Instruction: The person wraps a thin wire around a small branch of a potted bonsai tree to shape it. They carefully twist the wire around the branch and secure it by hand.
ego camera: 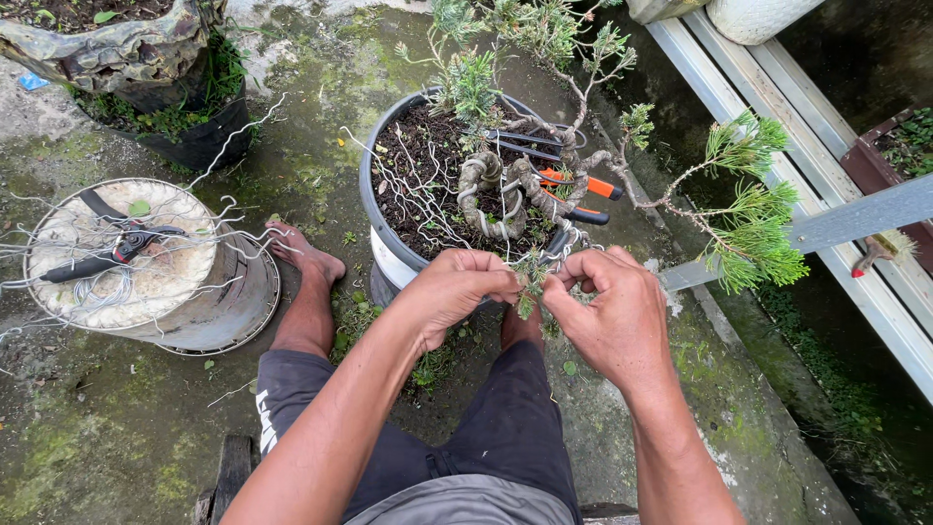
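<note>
Both hands pinch one small green foliage sprig (528,282): left hand (455,292) and right hand (610,311), fingertips pressed together on it from either side, knuckles nearly touching.
- Sprig: hangs between the two pinches at the near rim of the pot, its long axis running roughly down toward the person; both hands equally close. Whether thin wire is also held between the fingers cannot be told.
- Twisted, wire-wrapped bonsai trunk (505,190): just beyond the grip.
- Round grey plastic pot of dark soil (374,209): beyond and slightly left.
- Orange-handled cutters (578,185): lying on the soil, beyond the right hand.
- Loose silver wire strands (418,194): beyond the left hand.
- Upturned pale bucket (146,262) bearing red-and-black pliers (112,248): well left.
- Bare foot (301,255): left, beside the pot.
</note>
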